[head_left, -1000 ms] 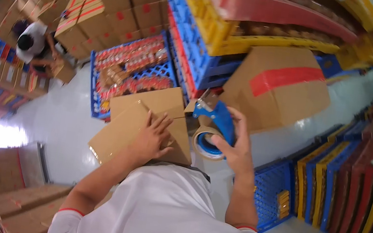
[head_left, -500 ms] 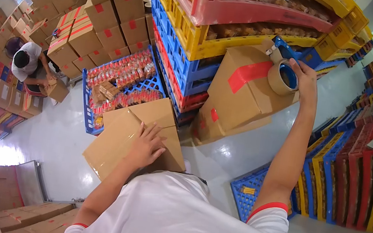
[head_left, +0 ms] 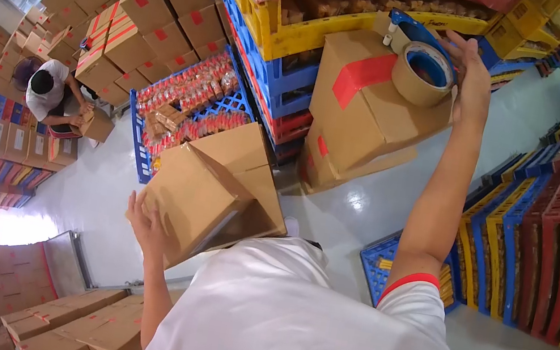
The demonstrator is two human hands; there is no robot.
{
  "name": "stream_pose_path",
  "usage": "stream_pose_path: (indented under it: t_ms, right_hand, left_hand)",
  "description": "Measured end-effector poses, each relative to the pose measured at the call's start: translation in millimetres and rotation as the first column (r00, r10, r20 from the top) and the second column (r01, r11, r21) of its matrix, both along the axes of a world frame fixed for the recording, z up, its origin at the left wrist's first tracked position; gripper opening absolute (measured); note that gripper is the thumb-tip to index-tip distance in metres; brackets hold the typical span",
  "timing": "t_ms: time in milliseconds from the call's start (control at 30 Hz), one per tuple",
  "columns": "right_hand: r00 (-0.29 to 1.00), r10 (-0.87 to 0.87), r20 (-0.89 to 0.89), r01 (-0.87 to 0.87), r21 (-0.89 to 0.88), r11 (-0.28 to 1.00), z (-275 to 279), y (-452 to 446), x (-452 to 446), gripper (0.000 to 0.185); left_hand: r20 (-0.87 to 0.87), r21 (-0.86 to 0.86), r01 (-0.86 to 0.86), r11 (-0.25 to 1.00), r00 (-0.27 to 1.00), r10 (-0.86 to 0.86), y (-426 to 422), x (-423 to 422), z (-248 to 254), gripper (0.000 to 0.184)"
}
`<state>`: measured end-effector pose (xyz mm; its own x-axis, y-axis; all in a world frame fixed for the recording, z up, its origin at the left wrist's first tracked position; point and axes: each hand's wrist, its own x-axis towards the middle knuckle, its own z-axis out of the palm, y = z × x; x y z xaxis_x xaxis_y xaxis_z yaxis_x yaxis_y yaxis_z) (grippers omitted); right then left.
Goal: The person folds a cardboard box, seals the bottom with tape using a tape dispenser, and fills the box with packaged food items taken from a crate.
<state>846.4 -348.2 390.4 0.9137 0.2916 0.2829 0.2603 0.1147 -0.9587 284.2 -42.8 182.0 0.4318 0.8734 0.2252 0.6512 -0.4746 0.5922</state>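
Observation:
A cardboard box [head_left: 200, 195] stands in front of my body with one top flap raised and a dark gap under it. My left hand [head_left: 150, 226] is at the flap's left edge, fingers spread and open. To the right, a tape dispenser [head_left: 414, 30] with a blue frame and a thick roll of brown tape [head_left: 413, 75] rests on top of a taller carton [head_left: 351, 120] with red tape. Beside the roll, my right hand [head_left: 473, 81] is open with its fingers stretched out; whether the fingertips still touch the dispenser I cannot tell.
A blue crate [head_left: 140, 145] of red-wrapped packets lies past the box. Stacked yellow crates [head_left: 274, 27] rise ahead, more crates [head_left: 540, 245] at right. A co-worker [head_left: 51, 91] sits at left handling a small carton [head_left: 95, 125]. Piled cartons [head_left: 148, 11] fill the back.
My left hand has moved from the box top to its left edge, and a flap has come up. My right hand has loosened from the tape dispenser, which now sits on the carton.

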Motion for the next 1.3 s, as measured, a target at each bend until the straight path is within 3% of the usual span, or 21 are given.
stream_pose_path:
  t_ms: [133, 300, 367, 467, 567, 600, 633, 667, 700, 733, 767, 833, 867, 933, 1000, 1067, 1100, 1167, 1200, 1233, 1300]
  right_hand:
    - [0.998, -0.005, 0.056, 0.003, 0.035, 0.999, -5, -14, 4, 0.057]
    - [0.978, -0.117, 0.174, 0.105, 0.077, 0.992, 5, -34, -17, 0.052]
    - [0.883, -0.318, 0.346, 0.290, 0.131, 0.948, 18, -37, -58, 0.045]
    - [0.754, -0.437, 0.489, 0.281, 0.361, 0.889, 19, -21, -144, 0.035]
    - [0.829, -0.013, 0.559, -0.180, 0.288, 0.941, -41, 24, -219, 0.026]
    - [0.820, 0.059, 0.569, -0.160, 0.129, 0.979, -57, 51, -242, 0.033]
    - [0.905, 0.383, 0.183, -0.384, -0.032, 0.923, -75, 71, -270, 0.042]
    - [0.880, 0.473, 0.033, -0.472, -0.037, 0.881, -118, 105, -289, 0.048]
    - [0.865, 0.494, -0.083, -0.498, -0.260, 0.828, -172, 136, -305, 0.062]
    - [0.801, 0.563, -0.201, -0.566, -0.558, 0.607, -216, 154, -319, 0.074]
    - [0.799, 0.600, -0.049, -0.552, -0.456, 0.698, -269, 177, -339, 0.079]
    - [0.786, 0.607, 0.113, -0.546, -0.334, 0.769, -273, 189, -349, 0.084]
    - [0.643, 0.705, -0.299, -0.759, -0.371, 0.535, -226, 180, -338, 0.082]
    - [0.383, 0.634, -0.672, -0.924, -0.268, 0.273, -202, 168, -351, 0.082]
    - [0.650, 0.715, -0.256, -0.760, -0.246, 0.602, -211, 168, -370, 0.078]
    - [0.620, 0.748, -0.238, -0.784, -0.166, 0.597, -227, 168, -388, 0.073]
    - [0.618, 0.752, -0.229, -0.781, -0.070, 0.621, -245, 166, -394, 0.075]
    - [0.611, 0.762, -0.213, -0.779, 0.010, 0.627, -268, 161, -397, 0.077]
    - [0.548, 0.717, -0.430, -0.742, 0.144, 0.654, -271, 157, -401, 0.078]
    - [0.432, 0.649, -0.626, -0.669, 0.261, 0.696, -274, 156, -409, 0.079]
    - [0.437, 0.572, -0.694, -0.683, 0.158, 0.713, -265, 159, -419, 0.082]
  left_hand:
    - [-0.019, -0.012, -0.071, 0.997, 0.997, 0.071, 2, -18, -18, 0.056]
    - [-0.076, 0.091, -0.194, 0.977, 0.977, 0.201, -2, -16, -21, 0.091]
    - [-0.094, 0.038, -0.208, 0.977, 0.973, 0.210, 2, -19, -15, 0.098]
    - [-0.114, 0.000, -0.180, 0.984, 0.977, 0.179, 31, -44, -35, 0.112]
    - [0.188, -0.259, -0.080, 0.962, 0.973, 0.131, 56, -59, -50, 0.111]
    - [0.253, -0.445, -0.094, 0.891, 0.941, 0.226, 60, -62, -48, 0.107]
    - [0.288, -0.618, -0.090, 0.781, 0.898, 0.332, 65, -64, -47, 0.104]
    - [0.299, -0.620, -0.051, 0.783, 0.907, 0.297, 68, -66, -46, 0.104]
    - [0.355, -0.690, 0.077, 0.720, 0.902, 0.244, 71, -70, -44, 0.091]
    - [0.412, -0.742, 0.200, 0.639, 0.889, 0.201, 74, -74, -45, 0.079]
    - [0.426, -0.738, 0.225, 0.636, 0.886, 0.181, 82, -79, -51, 0.079]
    - [0.471, -0.772, 0.283, 0.569, 0.856, 0.213, 107, -97, -61, 0.060]
    - [0.470, -0.772, 0.285, 0.568, 0.858, 0.208, 111, -104, -54, 0.060]
    - [0.490, -0.847, 0.254, 0.468, 0.715, 0.498, 104, -116, -16, 0.052]
    - [0.595, -0.791, 0.342, 0.508, 0.625, 0.506, 102, -141, -17, 0.050]
    - [0.787, -0.617, 0.499, 0.608, 0.384, 0.483, 117, -178, -47, 0.051]
    - [0.806, -0.589, 0.391, 0.707, 0.345, 0.481, 115, -189, -66, 0.050]
    - [0.745, -0.667, 0.337, 0.665, 0.276, 0.608, 93, -195, -74, 0.051]
    - [0.658, -0.749, 0.293, 0.594, 0.231, 0.717, 85, -200, -76, 0.057]
    - [0.635, -0.772, 0.329, 0.544, 0.350, 0.689, 81, -206, -83, 0.073]
    - [0.615, -0.778, 0.467, 0.420, 0.429, 0.662, 68, -203, -73, 0.073]
